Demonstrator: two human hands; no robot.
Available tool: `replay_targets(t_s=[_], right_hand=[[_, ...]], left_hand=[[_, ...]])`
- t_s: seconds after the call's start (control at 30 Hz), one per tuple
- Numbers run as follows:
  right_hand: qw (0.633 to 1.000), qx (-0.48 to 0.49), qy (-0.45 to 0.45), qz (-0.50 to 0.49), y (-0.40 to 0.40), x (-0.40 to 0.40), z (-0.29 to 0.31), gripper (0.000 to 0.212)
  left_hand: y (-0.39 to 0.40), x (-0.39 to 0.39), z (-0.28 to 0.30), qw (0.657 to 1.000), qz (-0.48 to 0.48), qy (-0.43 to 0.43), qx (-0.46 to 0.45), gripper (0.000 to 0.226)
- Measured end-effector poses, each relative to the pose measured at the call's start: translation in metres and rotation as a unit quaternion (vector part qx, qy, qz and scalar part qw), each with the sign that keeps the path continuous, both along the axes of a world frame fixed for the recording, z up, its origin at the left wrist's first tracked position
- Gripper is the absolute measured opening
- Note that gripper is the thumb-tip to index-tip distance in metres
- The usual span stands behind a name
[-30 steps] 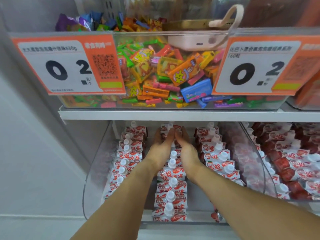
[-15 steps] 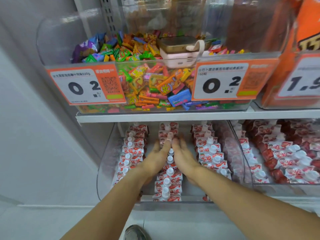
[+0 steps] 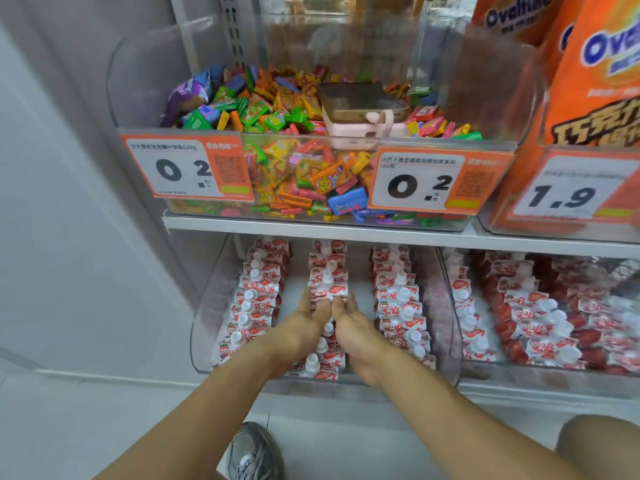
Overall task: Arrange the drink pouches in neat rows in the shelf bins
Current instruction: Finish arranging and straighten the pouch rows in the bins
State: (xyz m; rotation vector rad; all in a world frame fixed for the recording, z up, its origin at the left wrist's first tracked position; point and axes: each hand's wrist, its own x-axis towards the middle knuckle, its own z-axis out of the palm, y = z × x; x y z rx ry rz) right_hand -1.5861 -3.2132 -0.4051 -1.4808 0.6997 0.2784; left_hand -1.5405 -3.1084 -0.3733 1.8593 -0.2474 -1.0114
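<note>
Both hands, left hand [image 3: 304, 327] and right hand [image 3: 356, 327], fingers straight, press either side of the middle pouch row [image 3: 327, 282] in the clear bin [image 3: 204, 327].

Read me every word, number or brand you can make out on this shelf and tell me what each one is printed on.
"0.2": left price tag on the candy bin.
"0.2": right price tag on the same bin.
"1.9": price tag on the neighbouring bin.
"Ovaltine", cut off: orange bags above it.
Small Chinese print on the tags and drink pouches: too blurred to read.

Orange bags [image 3: 595, 81]: "Ovaltine". Candy bin price tags: "0.2" on left tag [image 3: 187, 171] and right tag [image 3: 438, 183]. Rightmost tag [image 3: 571, 188]: "1.9".
</note>
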Motion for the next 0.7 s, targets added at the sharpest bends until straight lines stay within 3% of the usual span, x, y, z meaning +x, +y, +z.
replay_targets(t_s=[0.17, 0.27, 0.43, 0.53, 0.6, 0.7], right_hand=[[0.999, 0.029, 0.024, 0.033, -0.009, -0.011, 0.03, 0.067], [0.997, 0.065, 0.027, 0.044, -0.011, -0.025, 0.039, 0.068], [0.997, 0.056, 0.024, 0.039, -0.008, -0.027, 0.045, 0.063], [0.996, 0.057, 0.052, 0.05, -0.008, -0.03, 0.048, 0.035], [0.994, 0.072, 0.064, 0.053, -0.007, -0.033, 0.051, 0.035], [0.992, 0.105, 0.062, 0.033, -0.009, -0.034, 0.052, 0.035]], left_hand=[[0.012, 0.0, 0.016, 0.998, -0.013, 0.024, 0.051, 0.062], [0.021, -0.003, 0.02, 0.994, -0.047, -0.012, 0.094, 0.03], [0.018, -0.005, 0.019, 0.993, -0.048, -0.022, 0.102, 0.064], [0.019, -0.005, 0.014, 0.993, -0.047, -0.009, 0.11, 0.079], [0.022, -0.003, 0.011, 0.991, -0.051, -0.019, 0.119, 0.088], [0.023, 0.0, 0.007, 0.992, -0.05, -0.008, 0.112, 0.077]])
